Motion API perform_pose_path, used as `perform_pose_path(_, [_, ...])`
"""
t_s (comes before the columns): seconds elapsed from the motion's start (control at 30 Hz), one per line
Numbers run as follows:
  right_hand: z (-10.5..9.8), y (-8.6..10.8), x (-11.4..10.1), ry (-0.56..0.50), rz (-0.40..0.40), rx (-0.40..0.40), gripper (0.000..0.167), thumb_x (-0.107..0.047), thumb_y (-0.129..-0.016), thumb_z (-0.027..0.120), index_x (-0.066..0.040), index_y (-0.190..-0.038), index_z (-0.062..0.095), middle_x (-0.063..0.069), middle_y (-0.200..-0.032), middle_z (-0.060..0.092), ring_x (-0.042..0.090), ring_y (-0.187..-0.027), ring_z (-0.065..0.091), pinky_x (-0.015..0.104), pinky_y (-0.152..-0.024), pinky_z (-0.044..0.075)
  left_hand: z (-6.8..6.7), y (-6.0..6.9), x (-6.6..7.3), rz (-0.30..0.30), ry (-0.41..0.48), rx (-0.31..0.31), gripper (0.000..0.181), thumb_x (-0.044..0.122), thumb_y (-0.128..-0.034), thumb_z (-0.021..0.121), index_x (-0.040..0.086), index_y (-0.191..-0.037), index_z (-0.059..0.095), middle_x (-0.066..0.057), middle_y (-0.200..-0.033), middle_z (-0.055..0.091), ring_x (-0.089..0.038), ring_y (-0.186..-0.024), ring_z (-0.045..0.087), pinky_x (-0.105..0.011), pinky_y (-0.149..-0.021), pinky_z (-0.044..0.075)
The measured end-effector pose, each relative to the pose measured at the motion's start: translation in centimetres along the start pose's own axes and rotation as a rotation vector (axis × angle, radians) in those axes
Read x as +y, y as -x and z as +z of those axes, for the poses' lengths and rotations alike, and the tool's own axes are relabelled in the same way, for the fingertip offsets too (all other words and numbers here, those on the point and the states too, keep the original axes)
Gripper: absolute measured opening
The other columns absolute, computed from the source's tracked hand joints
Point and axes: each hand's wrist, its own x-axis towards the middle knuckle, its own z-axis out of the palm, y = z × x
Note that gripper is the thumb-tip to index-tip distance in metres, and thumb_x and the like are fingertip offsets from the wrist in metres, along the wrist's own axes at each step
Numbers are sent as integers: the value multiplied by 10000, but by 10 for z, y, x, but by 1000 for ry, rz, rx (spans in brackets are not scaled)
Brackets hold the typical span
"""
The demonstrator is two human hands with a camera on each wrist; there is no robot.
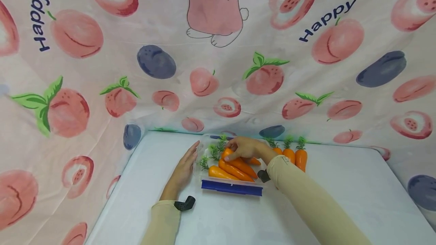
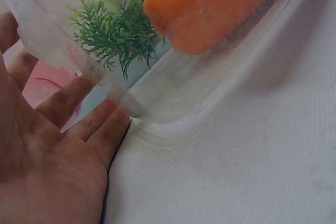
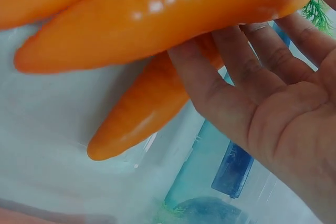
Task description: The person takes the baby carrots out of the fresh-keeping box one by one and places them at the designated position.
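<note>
Several orange toy carrots [image 1: 223, 173] with green leafy tops [image 1: 214, 150] lie inside a clear plastic container [image 2: 178, 85] on the white table. My left hand [image 1: 184, 169] rests against the container's left side, its fingers extended and touching the wall in the left wrist view. Inside the container, my right hand [image 1: 246, 147] holds one carrot [image 3: 157, 19] near its thick end, with fingers beneath it and the thumb partly cut off at the right wrist view's edge. Another carrot [image 3: 139, 114] lies below the held one, partly hidden by the fingers.
Three more carrots [image 1: 300, 158] lie on the table to the right of the container, partly behind the right forearm. A blue latch flap [image 1: 231, 187] hangs at the container's front. Fruit-printed cloth [image 1: 225, 86] rises behind the white table [image 1: 340, 192].
</note>
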Motion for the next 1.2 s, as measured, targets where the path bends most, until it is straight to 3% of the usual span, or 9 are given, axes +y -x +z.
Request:
perform_pose_path(0.2, [-6,4,2,-31,3,1,584,-375,-909,778,-108,-1391,583,123,-1311,596,253,-1061,648,427,-853,628,1,0,2,-8,-25,7,501,419,-1094,418,351,-1586,354,-48,-1707,214,-275,-1591,138,-495,-1299,122])
perform_pose_path(0.4, [-18,20,-1,-70,5,17,745,-462,-931,724,-86,-1518,461,125,-1464,554,315,-1263,592,500,-944,597,1,-2,3,-3,-78,19,503,428,-1099,399,346,-1592,347,-41,-1700,238,-285,-1585,170,-514,-1291,142])
perform_pose_path(0.7, [-36,48,12,-151,-46,91,523,-515,-965,657,-143,-1329,615,70,-1238,654,248,-1113,639,461,-906,617,1,-1,3,-16,-63,14,499,420,-1100,402,352,-1591,344,-37,-1704,228,-269,-1589,160,-486,-1297,139])
perform_pose_path(1.0, [-57,78,31,-264,-45,160,688,-530,-980,626,-61,-1464,489,148,-1330,605,324,-1168,602,476,-935,607,-1,1,2,-12,-76,32,512,417,-1101,395,318,-1601,338,-57,-1705,228,-288,-1589,155,-496,-1294,132])
perform_pose_path(1.2, [-72,98,46,-301,-19,174,751,-537,-983,614,-48,-1517,414,181,-1390,556,349,-1217,562,498,-976,587,0,1,2,-13,-33,14,526,392,-1105,397,280,-1612,318,-68,-1711,204,-291,-1593,131,-503,-1299,107])
